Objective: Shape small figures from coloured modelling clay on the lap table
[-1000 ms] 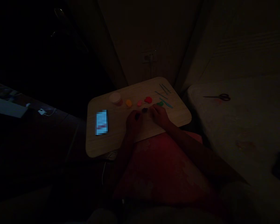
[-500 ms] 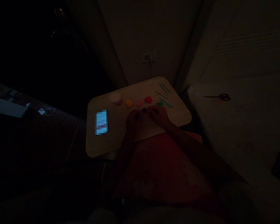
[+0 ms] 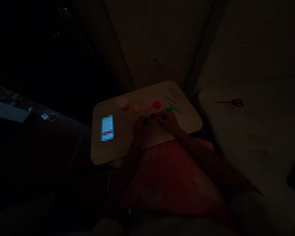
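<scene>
In dim light both my hands rest over the near part of a small wooden table [image 3: 127,137]. My left hand [image 3: 141,127] is curled, with a dark patch inside the fingers that could be clay or shadow. My right hand [image 3: 168,120] has its fingers pinched together, tips at the right edge of a small dark lump [image 3: 152,115] between the hands. Whether it grips that lump is too dark to tell. Beyond lie clay-like lumps: orange [image 3: 136,108], pink [image 3: 147,108], red [image 3: 157,105], and a green lump [image 3: 169,108] just past my right hand.
Several thin blue-green sticks [image 3: 174,107] lie at the table's far right. A lidded tub [image 3: 123,103] stands at the back left, and a lit phone [image 3: 107,128] lies on the left. Scissors [image 3: 232,102] rest on a pale surface to the right. A socket [image 3: 157,59] is on the wall.
My right hand's fingertips moved left to the dark lump, then drew back slightly. My left hand has stayed nearly in place. The whole view shifted a little.
</scene>
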Available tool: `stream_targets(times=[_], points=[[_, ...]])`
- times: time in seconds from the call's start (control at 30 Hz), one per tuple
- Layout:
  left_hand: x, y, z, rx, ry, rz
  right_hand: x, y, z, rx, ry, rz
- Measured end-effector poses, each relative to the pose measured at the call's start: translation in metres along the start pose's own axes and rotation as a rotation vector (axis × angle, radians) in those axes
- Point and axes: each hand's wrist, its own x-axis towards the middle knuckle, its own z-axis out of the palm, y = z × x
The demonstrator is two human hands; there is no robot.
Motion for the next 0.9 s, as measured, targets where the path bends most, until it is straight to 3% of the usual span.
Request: stream_targets(times=[0.4,0.77,0.9], points=[[0.0006,-0.0058,0.0022,-0.027,0.008,0.03,0.0002,-0.0003,-0.0011,-0.014,0.0,-0.081],[0.0014,-0.0051,0.0025,-0.016,0.004,0.01,0.001,0.0061,0.0022,0.072,-0.018,-0.013],[0.0011,-0.0048,0.0015,-0.013,0.003,0.018,0.0007,0.0034,0.0003,0.001,-0.021,-0.027]])
